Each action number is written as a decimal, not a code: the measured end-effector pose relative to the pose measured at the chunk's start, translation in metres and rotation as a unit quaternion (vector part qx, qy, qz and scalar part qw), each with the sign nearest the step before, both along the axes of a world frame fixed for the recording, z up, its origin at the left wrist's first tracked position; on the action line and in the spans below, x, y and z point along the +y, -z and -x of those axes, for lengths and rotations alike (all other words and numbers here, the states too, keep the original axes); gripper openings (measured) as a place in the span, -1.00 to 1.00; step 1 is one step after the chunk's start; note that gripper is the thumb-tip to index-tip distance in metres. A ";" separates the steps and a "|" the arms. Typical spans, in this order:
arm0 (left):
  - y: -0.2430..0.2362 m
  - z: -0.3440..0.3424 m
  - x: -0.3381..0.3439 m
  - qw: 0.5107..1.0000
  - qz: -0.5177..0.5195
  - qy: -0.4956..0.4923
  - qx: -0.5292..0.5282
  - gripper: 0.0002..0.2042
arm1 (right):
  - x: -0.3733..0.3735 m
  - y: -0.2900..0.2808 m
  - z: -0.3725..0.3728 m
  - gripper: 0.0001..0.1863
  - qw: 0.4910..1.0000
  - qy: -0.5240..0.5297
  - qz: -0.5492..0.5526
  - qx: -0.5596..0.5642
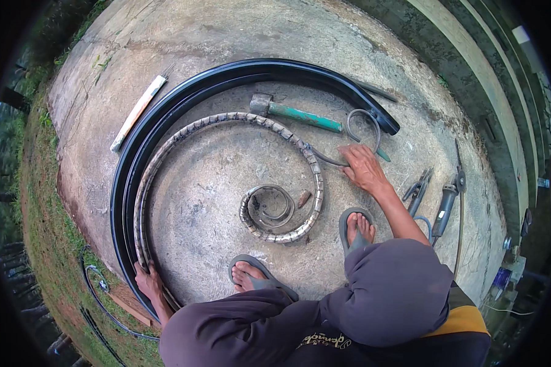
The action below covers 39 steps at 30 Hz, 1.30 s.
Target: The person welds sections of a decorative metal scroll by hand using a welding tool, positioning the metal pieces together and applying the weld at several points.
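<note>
Silver and banded, a spiral (318,183) is lying on concrete (196,189) in the head view, inside a curved black strip (121,202). The left hand (146,281) is gripping near its outer end, fingers curled. The right hand (363,167), fingers partly spread, is touching a grey cord (326,159); whether pinching, I cannot tell. Grass (52,244) is bordering the left; ledges (453,37) are curving along the right.
</note>
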<state>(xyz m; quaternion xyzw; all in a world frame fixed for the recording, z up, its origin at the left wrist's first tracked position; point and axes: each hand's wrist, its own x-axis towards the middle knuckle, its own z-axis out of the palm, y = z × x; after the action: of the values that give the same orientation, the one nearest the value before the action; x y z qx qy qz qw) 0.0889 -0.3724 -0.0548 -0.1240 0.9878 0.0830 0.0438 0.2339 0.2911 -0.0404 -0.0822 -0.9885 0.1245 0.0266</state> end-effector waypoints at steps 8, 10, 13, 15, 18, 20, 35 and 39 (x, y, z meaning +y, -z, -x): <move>0.011 -0.012 -0.019 0.997 -0.032 0.045 0.049 -0.72 | 0.014 0.018 0.006 -0.82 0.995 -0.048 0.046 -0.073; 0.013 -0.015 -0.029 0.997 -0.013 0.057 0.050 -0.73 | 0.014 0.021 0.009 -0.83 0.994 -0.057 0.052 -0.081; 0.015 -0.015 -0.033 0.997 -0.020 0.052 0.045 -0.73 | 0.014 0.026 0.009 -0.83 0.992 -0.061 0.062 -0.086; 0.017 -0.016 -0.039 0.997 -0.013 0.060 0.054 -0.72 | 0.011 0.028 0.012 -0.84 0.988 -0.050 0.075 -0.126; 0.022 -0.013 -0.042 0.996 -0.023 0.064 0.060 -0.73 | 0.013 0.026 0.010 -0.87 0.987 -0.052 0.082 -0.128; 0.020 -0.010 -0.030 0.996 -0.030 0.070 0.053 -0.73 | 0.019 0.025 0.006 -0.88 0.988 -0.051 0.081 -0.123; -0.018 -0.032 0.101 0.977 0.077 0.158 0.116 -0.41 | 0.040 -0.007 -0.114 -0.48 0.969 0.178 0.058 0.159; -0.055 -0.060 0.221 0.972 -0.037 0.207 0.100 -0.47 | 0.079 0.008 -0.193 -0.52 0.900 0.395 0.107 0.150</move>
<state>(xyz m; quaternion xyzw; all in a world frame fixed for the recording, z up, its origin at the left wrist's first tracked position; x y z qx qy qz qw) 0.1486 -0.1513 0.0003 0.0941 0.9876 0.1210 -0.0343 0.4273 0.3705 -0.0482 -0.4488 -0.8398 0.2196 0.2123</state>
